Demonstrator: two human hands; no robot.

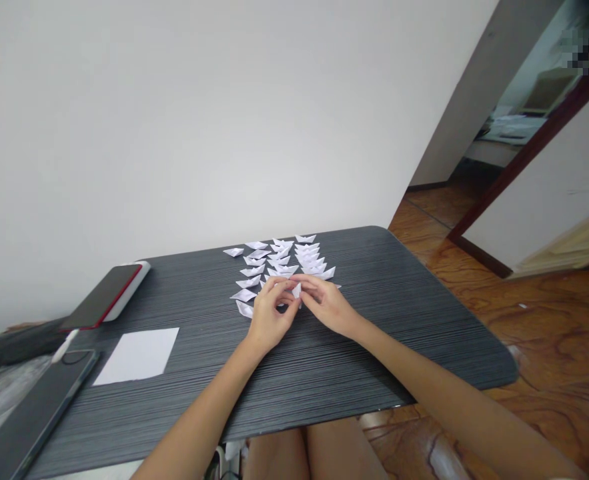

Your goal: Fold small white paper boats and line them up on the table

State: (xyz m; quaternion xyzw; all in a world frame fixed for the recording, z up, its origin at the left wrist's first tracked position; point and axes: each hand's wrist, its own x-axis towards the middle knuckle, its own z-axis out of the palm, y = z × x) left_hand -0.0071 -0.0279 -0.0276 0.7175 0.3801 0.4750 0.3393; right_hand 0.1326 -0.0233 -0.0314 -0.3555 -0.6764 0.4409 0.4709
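Note:
Between the fingertips of both hands is a small white folded paper boat, partly covered by the fingers. My left hand pinches it from the left, thumb and fingers curled round. From the right, my right hand grips it with thumb and fingertips. Just beyond the hands, several finished-looking paper boats stand in rough columns, among them a boat beside my left hand and a boat at the far end. The hands hide some of the nearer boats.
A white paper sheet lies on the dark ribbed table at the left. Left of it are a phone-like device with a white cable and a red-edged device on a white block. A white wall borders the table's far edge.

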